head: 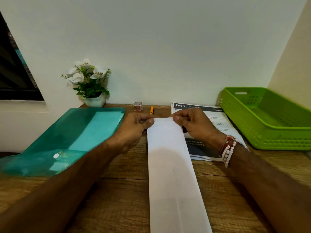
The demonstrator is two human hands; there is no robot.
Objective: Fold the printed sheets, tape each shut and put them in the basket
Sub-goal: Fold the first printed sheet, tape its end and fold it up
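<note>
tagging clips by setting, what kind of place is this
Likely a home desk nook: a wooden tabletop against a white wall, a potted flower plant, a teal snap folder and a green basket.

Home desk corner, used as small paperwork spot.
- Wood-grain desk [117,190] pushed against plain white wall [159,47]; dark-framed window [13,78] seen at left.
- Decor: white flowers in 1 small white pot [95,101].
- Stationery laid out: teal snap folder [67,137], tape roll [138,106], orange pen [151,110], green plastic basket [269,137].
- Printed sheets [198,107] headed "2659 LIVING ROOM".
</note>
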